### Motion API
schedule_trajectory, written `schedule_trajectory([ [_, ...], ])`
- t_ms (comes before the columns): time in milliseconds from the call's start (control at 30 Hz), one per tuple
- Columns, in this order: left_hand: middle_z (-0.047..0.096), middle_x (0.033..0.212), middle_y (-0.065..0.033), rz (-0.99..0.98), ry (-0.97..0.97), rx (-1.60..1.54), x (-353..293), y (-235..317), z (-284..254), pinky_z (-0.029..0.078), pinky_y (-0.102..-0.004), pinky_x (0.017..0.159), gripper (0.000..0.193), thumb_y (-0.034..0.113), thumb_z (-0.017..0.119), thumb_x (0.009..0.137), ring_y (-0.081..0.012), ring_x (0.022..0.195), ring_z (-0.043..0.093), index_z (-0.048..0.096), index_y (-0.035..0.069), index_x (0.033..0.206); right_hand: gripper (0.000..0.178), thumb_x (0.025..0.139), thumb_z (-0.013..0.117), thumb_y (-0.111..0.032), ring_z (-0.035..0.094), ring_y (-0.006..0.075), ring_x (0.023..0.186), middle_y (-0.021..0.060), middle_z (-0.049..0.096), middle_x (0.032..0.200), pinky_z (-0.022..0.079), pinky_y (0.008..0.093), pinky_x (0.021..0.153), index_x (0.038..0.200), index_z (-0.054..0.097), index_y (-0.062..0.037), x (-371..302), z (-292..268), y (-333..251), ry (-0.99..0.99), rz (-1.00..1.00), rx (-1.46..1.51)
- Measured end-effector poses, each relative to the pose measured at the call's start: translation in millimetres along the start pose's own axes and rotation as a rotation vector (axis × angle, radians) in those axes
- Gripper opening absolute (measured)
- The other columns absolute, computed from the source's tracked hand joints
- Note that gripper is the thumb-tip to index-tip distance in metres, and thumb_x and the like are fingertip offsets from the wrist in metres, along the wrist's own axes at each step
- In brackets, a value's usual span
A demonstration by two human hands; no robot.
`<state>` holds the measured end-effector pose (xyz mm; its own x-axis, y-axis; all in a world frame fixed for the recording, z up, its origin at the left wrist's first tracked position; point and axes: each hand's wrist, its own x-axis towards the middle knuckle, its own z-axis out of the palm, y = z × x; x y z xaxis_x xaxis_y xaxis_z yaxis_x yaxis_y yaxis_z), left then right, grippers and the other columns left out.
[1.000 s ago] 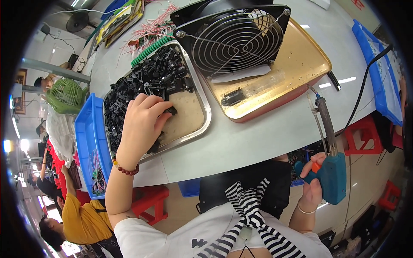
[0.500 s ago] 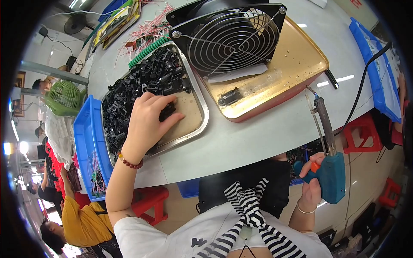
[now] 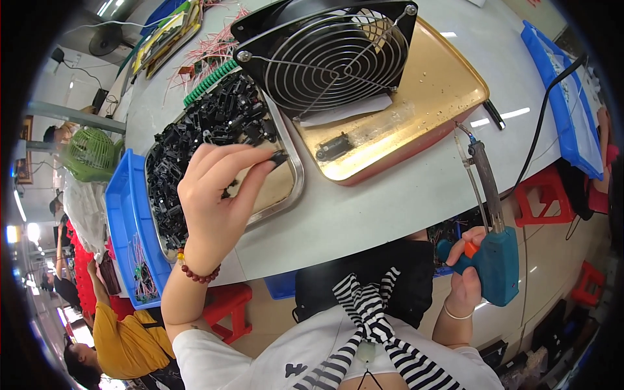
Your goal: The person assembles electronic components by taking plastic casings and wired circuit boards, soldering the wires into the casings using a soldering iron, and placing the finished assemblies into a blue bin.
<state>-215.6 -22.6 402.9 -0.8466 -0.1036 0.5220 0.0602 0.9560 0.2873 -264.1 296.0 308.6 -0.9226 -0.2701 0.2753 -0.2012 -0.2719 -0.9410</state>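
Note:
My left hand [image 3: 221, 192] is above the near side of a metal tray [image 3: 296, 188], pinching a small black plastic part [image 3: 279, 158] between thumb and fingertips. Many similar black parts [image 3: 175, 156] are heaped in that tray. At the right, my right hand [image 3: 465, 266] grips a teal soldering gun [image 3: 499, 266] with an orange trigger. Its tip points up beside the front edge of a gold box lid [image 3: 403, 140]. On the lid lies a single black part [image 3: 334, 147], apart from both hands.
A black fan with a wire guard [image 3: 338, 71] stands on the lid. A black pen-like stick [image 3: 494, 114] is at its right corner. Blue trays [image 3: 133, 195] flank the white table [image 3: 325, 221]. Red-white wires [image 3: 208, 52] lie behind. A person in yellow [image 3: 130, 341] is at left.
My left hand has lifted a little and moved toward the tray's right side, and a black part now shows between its fingertips. My right hand still holds the soldering gun in nearly the same place.

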Motion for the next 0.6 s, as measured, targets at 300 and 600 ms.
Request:
schedule_trajectory([
  [300, 0.063, 0.076, -0.0042, 0.262, 0.099, -0.089, 39.7, 32.3, 29.5, 0.045, -0.0275, 0.057, 0.019, 0.002, 0.071, 0.062, -0.0198, 0.066, 0.054, 0.066, 0.007, 0.079, 0.044, 0.075, 0.059, -0.021, 0.050, 0.0163, 0.057, 0.0177, 0.048, 0.105, 0.039, 0.0229, 0.053, 0.110, 0.048, 0.0036, -1.0, -7.8, 5.5, 0.018, 0.002, 0.046],
  [600, 0.063, 0.076, -0.0045, 0.309, 0.075, -0.136, 50.8, 34.0, 64.5, 0.046, -0.0294, 0.061, 0.015, 0.004, 0.070, 0.063, -0.0215, 0.068, 0.054, 0.065, 0.006, 0.077, 0.045, 0.077, 0.061, -0.026, 0.051, 0.0156, 0.057, 0.0171, 0.049, 0.104, 0.039, 0.0232, 0.053, 0.110, 0.047, 0.0032, 2.6, -6.6, 2.7, 0.008, 0.006, -0.001],
])
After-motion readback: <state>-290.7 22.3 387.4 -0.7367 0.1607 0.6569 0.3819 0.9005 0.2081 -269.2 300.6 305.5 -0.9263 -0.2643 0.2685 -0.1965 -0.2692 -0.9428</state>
